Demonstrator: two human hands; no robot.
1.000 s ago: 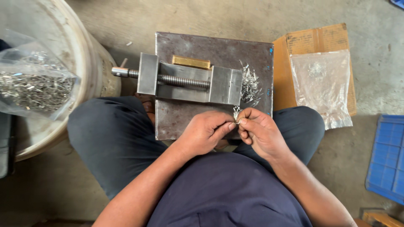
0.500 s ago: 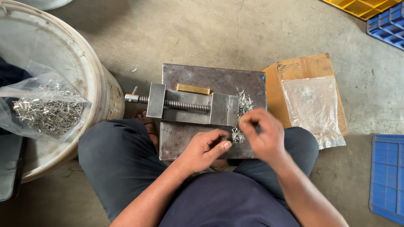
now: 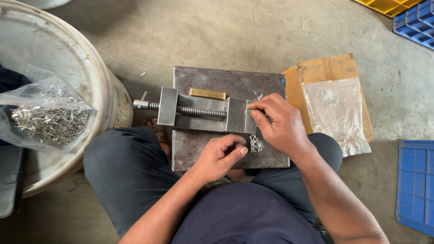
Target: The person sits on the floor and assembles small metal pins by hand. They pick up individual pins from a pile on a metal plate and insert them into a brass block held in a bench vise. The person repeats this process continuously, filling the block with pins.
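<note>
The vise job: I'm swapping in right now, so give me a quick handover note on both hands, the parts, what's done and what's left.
Left hand: fingers curled, resting on the steel plate beside a small heap of metal pieces.
Right hand: fingertips pinched at the right end of the vise; whether it holds a piece is hidden.
Bagged metal pieces sit in the white bucket on the left; a clear bag lies on a cardboard box on the right.
Done and left: cannot tell.

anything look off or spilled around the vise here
Small metal pins lie loose in a little heap on the steel plate, between the left hand and right hand, beside the vise. Otherwise nothing looks spilled or damaged.
</note>
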